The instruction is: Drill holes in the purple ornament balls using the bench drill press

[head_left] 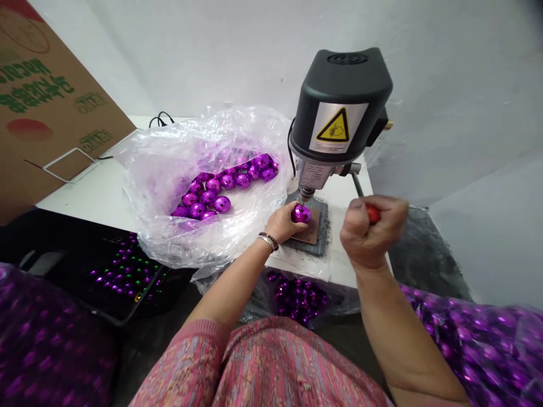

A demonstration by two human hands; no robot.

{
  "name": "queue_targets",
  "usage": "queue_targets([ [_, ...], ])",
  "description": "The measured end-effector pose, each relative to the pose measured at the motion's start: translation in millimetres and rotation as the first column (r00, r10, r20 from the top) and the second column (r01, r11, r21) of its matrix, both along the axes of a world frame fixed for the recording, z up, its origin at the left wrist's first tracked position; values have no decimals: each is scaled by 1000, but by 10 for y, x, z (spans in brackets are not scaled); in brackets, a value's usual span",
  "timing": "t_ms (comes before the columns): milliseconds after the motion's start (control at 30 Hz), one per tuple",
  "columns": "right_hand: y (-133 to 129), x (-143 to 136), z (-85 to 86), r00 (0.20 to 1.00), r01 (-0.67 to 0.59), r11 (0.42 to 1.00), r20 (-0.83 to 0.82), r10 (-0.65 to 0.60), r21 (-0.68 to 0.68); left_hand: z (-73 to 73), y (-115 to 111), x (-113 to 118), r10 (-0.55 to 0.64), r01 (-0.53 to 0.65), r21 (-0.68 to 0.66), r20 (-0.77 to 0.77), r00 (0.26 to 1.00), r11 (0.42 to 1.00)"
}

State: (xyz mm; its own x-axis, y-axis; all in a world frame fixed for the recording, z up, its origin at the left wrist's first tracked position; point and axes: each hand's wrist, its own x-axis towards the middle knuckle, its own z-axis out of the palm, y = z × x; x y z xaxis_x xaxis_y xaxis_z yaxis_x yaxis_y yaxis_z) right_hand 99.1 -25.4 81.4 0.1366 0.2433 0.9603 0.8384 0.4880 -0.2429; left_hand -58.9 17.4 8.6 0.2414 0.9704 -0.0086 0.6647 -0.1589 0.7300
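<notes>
My left hand (285,224) grips a shiny purple faceted ball (302,213) on a brown board (309,227) atop the grey base plate (321,240). Directly above the ball is the chuck (306,193) of a black bench drill press (345,85); its bit tip meets or nearly meets the top of the ball, and I cannot tell which. My right hand (369,229) is closed around the red knob (373,213) of the press's feed lever (357,183). Left of the press, several more purple balls (222,204) lie in an open clear plastic bag (165,240).
A printed cardboard box (63,113) stands on the left of the white table (85,192). Purple balls (301,297) fill a bag below the table edge. Large bags of purple balls flank me, one at right (479,339), one at left (51,339). Dark shavings dot the tabletop.
</notes>
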Motion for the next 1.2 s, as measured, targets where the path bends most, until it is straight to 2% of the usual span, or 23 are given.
queue_targets([
  [67,63,25,273,998,1,997,-56,-5,-71,-27,-5,-24,-2,2,-8,22,1000,1000],
  [133,154,61,543,988,-46,968,-157,7,-247,-54,-32,-74,-17,18,-10,64,998,1000],
  [233,272,97,782,971,-86,913,-239,-13,-399,-84,-142,-194,-59,60,-6,142,988,998],
  [300,309,105,808,965,-94,900,-261,-22,-425,-85,-275,-288,-97,98,2,177,979,995],
  [367,320,110,774,967,-98,907,-255,-11,-410,-54,-445,-375,-197,199,10,188,962,980],
  [467,318,117,723,976,-96,927,-215,17,-363,69,-667,-485,-428,436,-13,164,889,900],
  [500,317,117,720,977,-95,929,-211,19,-357,128,-700,-526,-466,475,-24,157,871,880],
  [533,315,117,724,976,-97,928,-217,18,-359,190,-700,-579,-458,467,-27,147,877,884],
  [567,313,115,732,973,-100,926,-232,14,-363,253,-664,-648,-396,402,-18,129,909,916],
  [600,310,113,743,967,-107,923,-253,11,-369,314,-595,-737,-278,279,3,98,956,960],
  [633,308,111,753,962,-115,921,-273,9,-372,368,-497,-846,-110,108,29,50,993,994],
  [667,305,111,759,958,-122,921,-286,12,-369,413,-379,-973,91,-90,65,-13,996,994],
  [700,303,114,761,958,-126,924,-285,19,-362,446,-252,-1108,303,-293,114,-86,949,949],
  [733,302,119,758,962,-122,928,-273,23,-353,465,-128,-1241,471,-450,146,-174,865,881],
  [767,303,126,752,967,-116,931,-253,27,-345,469,-15,-1362,527,-506,147,-212,823,850],
  [833,304,142,735,976,-101,936,-214,28,-337,438,148,-1532,589,-582,118,-283,757,805],
  [900,301,152,724,979,-93,938,-202,25,-334,370,213,-1585,605,-616,84,-333,723,783],
  [967,290,149,726,979,-98,940,-203,32,-327,290,208,-1552,563,-578,101,-416,714,809],
  [1067,261,131,746,978,-112,939,-202,47,-325,194,183,-1493,397,-424,113,-618,678,899],
  [1133,242,116,760,977,-107,935,-209,37,-339,165,202,-1514,330,-391,81,-704,629,917],
  [1200,230,103,769,974,-102,928,-225,20,-359,170,239,-1573,326,-393,64,-688,649,917],
])
